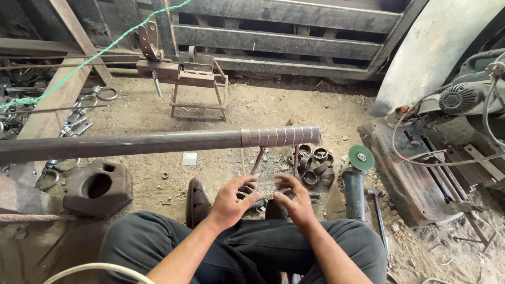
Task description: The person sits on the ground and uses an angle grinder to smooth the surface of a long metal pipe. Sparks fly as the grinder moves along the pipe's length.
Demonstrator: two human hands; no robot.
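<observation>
Your left hand point(229, 201) and right hand point(294, 199), low centre, pinch a thin stiff rod point(265, 183) at its ends; it looks light, rigid and easily held there.

A single head-worn camera looks steeply down and forward from a seated person's eye level, close over the dark-trousered knees at the bottom edge. The left hand point(230, 200) and right hand point(294, 199) sit low and central, near the lens. A long dark steel pipe point(131, 143) crosses mid-frame from the left edge. Beyond it the sandy dirt floor point(273, 105) runs to a dark slatted metal wall point(284, 37) along the top.
</observation>
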